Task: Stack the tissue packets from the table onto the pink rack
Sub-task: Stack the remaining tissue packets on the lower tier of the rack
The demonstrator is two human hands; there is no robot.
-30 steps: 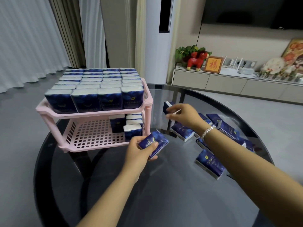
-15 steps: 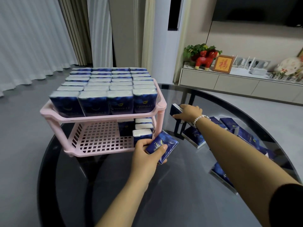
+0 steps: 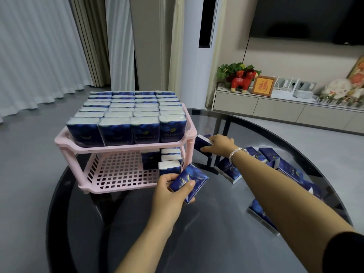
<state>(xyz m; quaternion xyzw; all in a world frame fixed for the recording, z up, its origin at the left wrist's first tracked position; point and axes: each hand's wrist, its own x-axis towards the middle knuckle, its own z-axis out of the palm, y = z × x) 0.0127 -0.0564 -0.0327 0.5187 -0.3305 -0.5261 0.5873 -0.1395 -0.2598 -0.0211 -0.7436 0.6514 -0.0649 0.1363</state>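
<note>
While both hands grip packets, rack post (image 3: 190,152) intervenes.

A home living room: wall television (image 3: 307,18), curtains (image 3: 39,52), sideboard (image 3: 275,109).

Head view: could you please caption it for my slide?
Each hand holds a tissue packet beside the half-filled pink rack on a glass table.
</note>
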